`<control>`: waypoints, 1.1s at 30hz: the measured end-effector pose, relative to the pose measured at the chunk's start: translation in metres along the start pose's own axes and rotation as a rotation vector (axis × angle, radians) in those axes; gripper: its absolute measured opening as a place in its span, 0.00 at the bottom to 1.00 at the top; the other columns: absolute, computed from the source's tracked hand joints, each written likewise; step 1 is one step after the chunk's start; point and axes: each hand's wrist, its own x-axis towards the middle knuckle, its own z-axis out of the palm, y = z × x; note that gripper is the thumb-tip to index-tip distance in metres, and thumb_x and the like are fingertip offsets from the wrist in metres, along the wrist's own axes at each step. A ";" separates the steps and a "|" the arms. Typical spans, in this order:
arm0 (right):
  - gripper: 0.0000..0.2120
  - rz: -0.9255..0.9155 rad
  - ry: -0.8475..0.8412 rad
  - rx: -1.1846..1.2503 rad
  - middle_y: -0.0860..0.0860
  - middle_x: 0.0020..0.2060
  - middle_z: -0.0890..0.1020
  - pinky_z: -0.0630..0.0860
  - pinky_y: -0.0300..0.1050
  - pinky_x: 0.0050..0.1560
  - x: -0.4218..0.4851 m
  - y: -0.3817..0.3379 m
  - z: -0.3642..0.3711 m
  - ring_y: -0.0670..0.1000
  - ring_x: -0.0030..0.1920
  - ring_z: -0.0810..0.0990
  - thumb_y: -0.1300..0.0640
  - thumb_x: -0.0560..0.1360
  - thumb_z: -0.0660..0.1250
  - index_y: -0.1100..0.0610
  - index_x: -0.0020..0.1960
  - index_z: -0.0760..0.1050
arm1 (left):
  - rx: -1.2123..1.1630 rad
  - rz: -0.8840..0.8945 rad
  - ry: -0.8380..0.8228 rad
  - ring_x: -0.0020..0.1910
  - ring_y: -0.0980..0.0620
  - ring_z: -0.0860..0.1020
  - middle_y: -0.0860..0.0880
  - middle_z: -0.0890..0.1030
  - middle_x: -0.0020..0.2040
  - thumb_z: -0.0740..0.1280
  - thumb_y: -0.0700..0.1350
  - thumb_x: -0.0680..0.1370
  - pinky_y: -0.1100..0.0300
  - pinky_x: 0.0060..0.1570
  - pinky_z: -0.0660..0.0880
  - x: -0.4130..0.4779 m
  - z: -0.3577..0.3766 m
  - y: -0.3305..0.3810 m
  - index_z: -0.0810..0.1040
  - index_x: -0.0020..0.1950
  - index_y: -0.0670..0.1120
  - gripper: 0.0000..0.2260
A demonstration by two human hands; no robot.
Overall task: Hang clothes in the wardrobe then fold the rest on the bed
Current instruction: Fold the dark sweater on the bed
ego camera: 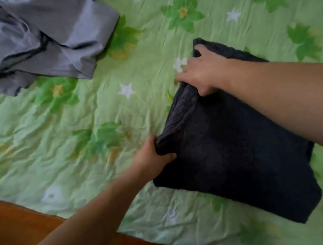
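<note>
Your two hands grip one edge of the folded dark garment (237, 152): left hand (152, 158) on the near corner, right hand (201, 72) farther along. It lies on the bed (90, 113), near the wooden frame (12, 224). If you lift unevenly, the layers could slide apart. If you drag it toward you, it might slip off.

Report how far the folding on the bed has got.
Done: the dark garment lies folded into a compact rectangle on the bed. In hand: the left hand and right hand both grip one edge of it. Left: the grey garment lies crumpled and unfolded further up the bed. The wardrobe is out of view, so hanging can't be judged.
</note>
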 end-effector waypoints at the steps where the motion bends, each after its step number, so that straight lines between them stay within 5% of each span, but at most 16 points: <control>1: 0.20 0.008 -0.007 0.011 0.51 0.51 0.80 0.58 0.68 0.67 -0.005 0.001 -0.003 0.56 0.57 0.76 0.51 0.72 0.66 0.48 0.64 0.70 | 0.015 0.004 0.006 0.46 0.50 0.77 0.52 0.77 0.46 0.77 0.52 0.70 0.58 0.41 0.70 -0.005 0.001 0.005 0.71 0.56 0.49 0.21; 6: 0.10 0.071 0.083 0.073 0.49 0.46 0.79 0.62 0.59 0.59 -0.057 0.017 0.001 0.55 0.53 0.74 0.55 0.70 0.64 0.49 0.52 0.73 | 0.000 0.117 0.031 0.42 0.52 0.77 0.53 0.76 0.44 0.74 0.50 0.71 0.59 0.37 0.68 -0.046 0.018 0.047 0.68 0.52 0.50 0.17; 11: 0.14 0.116 0.221 0.063 0.49 0.50 0.78 0.65 0.57 0.57 -0.140 0.044 0.042 0.55 0.54 0.73 0.54 0.70 0.65 0.50 0.55 0.71 | 0.047 0.234 -0.040 0.49 0.47 0.77 0.48 0.78 0.50 0.74 0.48 0.71 0.51 0.48 0.75 -0.097 0.077 0.119 0.68 0.55 0.48 0.19; 19: 0.18 0.194 0.384 0.015 0.56 0.48 0.75 0.70 0.56 0.50 -0.249 0.076 0.170 0.60 0.52 0.74 0.61 0.68 0.66 0.55 0.58 0.70 | 0.146 0.273 -0.128 0.52 0.40 0.76 0.49 0.69 0.52 0.73 0.49 0.73 0.52 0.50 0.71 -0.128 0.231 0.197 0.62 0.56 0.49 0.21; 23: 0.21 0.330 0.245 0.154 0.56 0.59 0.74 0.68 0.60 0.62 -0.260 0.059 0.242 0.61 0.63 0.71 0.60 0.75 0.64 0.54 0.67 0.68 | 0.197 0.214 -0.217 0.54 0.39 0.76 0.46 0.66 0.59 0.72 0.50 0.75 0.47 0.54 0.75 -0.116 0.289 0.193 0.63 0.65 0.46 0.24; 27: 0.31 0.445 0.058 0.585 0.52 0.77 0.63 0.56 0.64 0.76 -0.259 0.039 0.276 0.57 0.80 0.54 0.63 0.77 0.62 0.49 0.77 0.60 | 0.316 0.257 -0.297 0.54 0.39 0.77 0.47 0.59 0.65 0.68 0.52 0.77 0.46 0.54 0.77 -0.122 0.313 0.176 0.57 0.75 0.47 0.32; 30: 0.21 0.567 0.259 0.831 0.52 0.71 0.72 0.65 0.59 0.70 -0.259 0.050 0.269 0.57 0.73 0.66 0.60 0.76 0.62 0.48 0.68 0.74 | 0.216 0.295 -0.129 0.53 0.50 0.77 0.54 0.65 0.63 0.68 0.55 0.77 0.52 0.53 0.77 -0.135 0.302 0.165 0.63 0.73 0.53 0.27; 33: 0.21 0.627 0.400 0.842 0.55 0.65 0.73 0.70 0.58 0.64 -0.242 0.063 0.247 0.60 0.67 0.70 0.44 0.78 0.63 0.50 0.68 0.73 | 0.032 0.295 0.202 0.51 0.58 0.72 0.56 0.70 0.54 0.74 0.49 0.73 0.57 0.54 0.73 -0.144 0.278 0.147 0.72 0.61 0.52 0.19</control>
